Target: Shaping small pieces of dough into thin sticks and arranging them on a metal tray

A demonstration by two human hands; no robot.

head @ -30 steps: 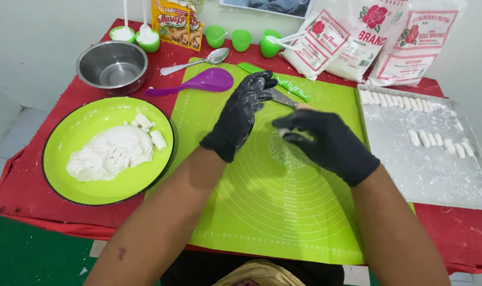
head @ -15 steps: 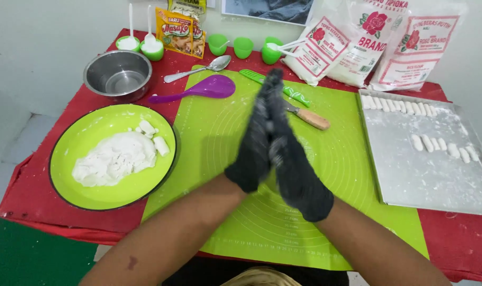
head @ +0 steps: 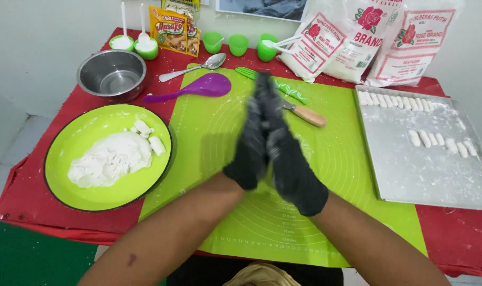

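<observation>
Both gloved hands, left hand point(head: 250, 145) and right hand point(head: 288, 153), are pressed flat palm-to-palm mid-frame over the green silicone mat point(head: 325, 159), probably rolling something hidden between them.

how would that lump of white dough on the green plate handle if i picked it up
The lump of white dough on the round green plate looks soft and would probably sag rather than hold stiff. Its ragged, crumbly edges suggest it may break apart when lifted. The floury surface hints it is likely tacky, not slippery.
</observation>
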